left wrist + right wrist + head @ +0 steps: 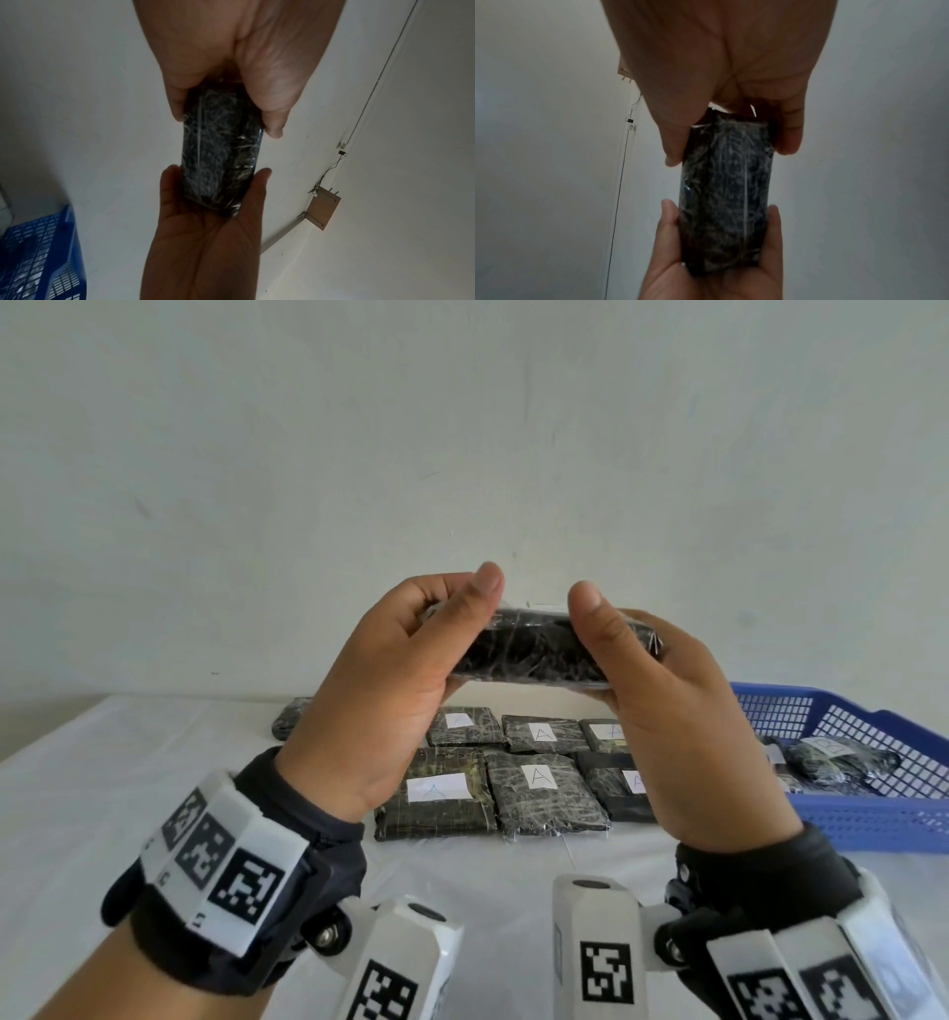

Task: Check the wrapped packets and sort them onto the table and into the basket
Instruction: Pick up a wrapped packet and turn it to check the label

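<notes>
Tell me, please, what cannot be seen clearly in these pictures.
- Held packet: its label is hidden in all views; the left hand and right hand cover its ends.
- Packets in the blue basket: head view, labels blurred, partly behind the right hand.
- Far-left packet: head view, mostly hidden by the left hand.

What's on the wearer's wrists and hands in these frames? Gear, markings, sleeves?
Both hands are bare: left hand, right hand. Each wrist carries a dark fabric wrist strap (left, right) holding white angular plastic blocks (left, right) printed with black-and-white square fiducial tags. Small metal screws show at the block joints. No gloves, no cables and no sleeves are visible.
</notes>
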Demonstrator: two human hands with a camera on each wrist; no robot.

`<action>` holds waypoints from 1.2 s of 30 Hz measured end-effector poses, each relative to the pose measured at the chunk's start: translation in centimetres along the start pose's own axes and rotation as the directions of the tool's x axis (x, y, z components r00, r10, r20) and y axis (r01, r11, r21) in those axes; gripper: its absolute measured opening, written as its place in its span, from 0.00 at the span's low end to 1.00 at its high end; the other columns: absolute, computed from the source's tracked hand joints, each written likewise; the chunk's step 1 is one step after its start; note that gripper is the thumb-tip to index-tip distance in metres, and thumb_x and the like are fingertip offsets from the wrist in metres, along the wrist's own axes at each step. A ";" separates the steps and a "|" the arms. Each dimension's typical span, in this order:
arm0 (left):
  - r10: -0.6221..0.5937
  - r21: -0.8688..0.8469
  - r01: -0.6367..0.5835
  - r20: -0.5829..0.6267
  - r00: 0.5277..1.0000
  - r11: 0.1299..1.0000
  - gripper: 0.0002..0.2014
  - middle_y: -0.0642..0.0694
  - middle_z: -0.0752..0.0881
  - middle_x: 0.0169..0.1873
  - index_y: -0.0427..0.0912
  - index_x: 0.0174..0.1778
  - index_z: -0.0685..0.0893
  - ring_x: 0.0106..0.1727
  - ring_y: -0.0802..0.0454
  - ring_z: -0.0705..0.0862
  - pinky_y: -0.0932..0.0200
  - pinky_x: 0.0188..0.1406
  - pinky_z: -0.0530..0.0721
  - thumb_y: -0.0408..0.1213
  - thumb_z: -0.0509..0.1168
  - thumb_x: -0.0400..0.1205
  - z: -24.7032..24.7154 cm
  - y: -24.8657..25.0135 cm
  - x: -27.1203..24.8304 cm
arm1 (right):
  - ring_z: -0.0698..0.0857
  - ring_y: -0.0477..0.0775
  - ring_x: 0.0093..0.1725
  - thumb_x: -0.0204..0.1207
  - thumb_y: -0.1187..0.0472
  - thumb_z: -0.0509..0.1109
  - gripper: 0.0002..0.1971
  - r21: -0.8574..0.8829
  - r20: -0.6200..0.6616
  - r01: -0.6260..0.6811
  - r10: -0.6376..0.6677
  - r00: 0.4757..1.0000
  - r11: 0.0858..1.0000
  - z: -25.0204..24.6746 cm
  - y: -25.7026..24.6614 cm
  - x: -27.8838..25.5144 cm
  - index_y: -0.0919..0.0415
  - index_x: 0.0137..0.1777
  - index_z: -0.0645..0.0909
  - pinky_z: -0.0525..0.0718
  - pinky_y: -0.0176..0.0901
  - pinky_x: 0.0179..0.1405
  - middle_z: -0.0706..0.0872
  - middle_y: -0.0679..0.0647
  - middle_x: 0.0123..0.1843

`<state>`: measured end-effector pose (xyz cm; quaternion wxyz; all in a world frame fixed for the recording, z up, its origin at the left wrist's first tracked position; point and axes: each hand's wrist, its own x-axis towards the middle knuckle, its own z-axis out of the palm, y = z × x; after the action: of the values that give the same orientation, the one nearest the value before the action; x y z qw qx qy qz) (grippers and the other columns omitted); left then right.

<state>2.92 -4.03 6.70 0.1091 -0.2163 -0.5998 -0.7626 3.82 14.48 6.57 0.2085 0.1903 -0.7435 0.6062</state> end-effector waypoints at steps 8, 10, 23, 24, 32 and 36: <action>0.012 -0.075 -0.009 0.043 0.999 0.997 0.21 0.49 0.92 0.47 0.40 0.51 0.90 0.56 0.56 0.90 0.50 0.69 0.86 0.56 0.69 0.78 0.3 -0.1 0.0 | 0.90 0.58 0.67 0.79 0.38 0.73 0.30 0.313 -0.081 0.061 -0.038 0.996 0.948 0.6 0.3 0.3 0.65 0.66 0.83 0.83 0.61 0.75 0.92 0.59 0.60; 0.017 -0.067 -0.015 0.027 1.000 0.998 0.20 0.49 0.93 0.49 0.42 0.51 0.90 0.57 0.56 0.90 0.51 0.68 0.86 0.55 0.67 0.79 0.2 0.1 0.1 | 0.90 0.54 0.66 0.78 0.38 0.71 0.28 0.392 -0.059 0.054 -0.034 0.998 0.918 0.6 0.0 0.1 0.64 0.63 0.84 0.83 0.57 0.74 0.92 0.54 0.57; 0.039 0.045 -0.039 0.006 0.999 0.998 0.21 0.47 0.94 0.52 0.41 0.57 0.89 0.59 0.55 0.91 0.54 0.66 0.87 0.54 0.74 0.78 0.4 -0.3 0.0 | 0.92 0.59 0.63 0.75 0.47 0.79 0.26 0.313 -0.072 0.032 -0.010 0.997 0.949 1.3 0.1 0.0 0.65 0.64 0.85 0.86 0.64 0.71 0.94 0.58 0.59; 0.038 0.055 -0.038 0.010 0.999 0.998 0.22 0.45 0.94 0.54 0.40 0.58 0.89 0.60 0.54 0.91 0.52 0.67 0.87 0.55 0.73 0.78 0.4 -0.5 0.0 | 0.93 0.60 0.63 0.75 0.46 0.80 0.27 0.301 -0.079 0.041 -0.018 0.997 0.953 1.4 0.1 0.0 0.67 0.65 0.85 0.86 0.66 0.70 0.94 0.60 0.59; -0.001 0.012 0.000 0.013 1.000 1.000 0.20 0.47 0.94 0.55 0.44 0.57 0.91 0.64 0.52 0.90 0.43 0.73 0.83 0.57 0.68 0.82 0.5 -0.4 -0.1 | 0.91 0.60 0.65 0.78 0.42 0.79 0.29 0.158 -0.062 0.078 -0.069 0.996 0.984 1.4 0.2 0.0 0.61 0.70 0.81 0.87 0.64 0.69 0.93 0.58 0.62; -0.028 -0.064 0.031 0.035 0.999 0.997 0.19 0.49 0.93 0.53 0.46 0.53 0.92 0.62 0.54 0.90 0.45 0.73 0.84 0.56 0.64 0.81 0.4 -0.2 -0.1 | 0.90 0.57 0.66 0.83 0.36 0.69 0.25 0.141 -0.069 0.049 -0.039 0.997 0.989 1.1 -0.1 -0.2 0.56 0.67 0.82 0.85 0.62 0.71 0.92 0.55 0.62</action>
<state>2.96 -3.60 6.55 0.0803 -0.2240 -0.5796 -0.7793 3.94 13.36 6.33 0.2322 0.2010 -0.6865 0.6590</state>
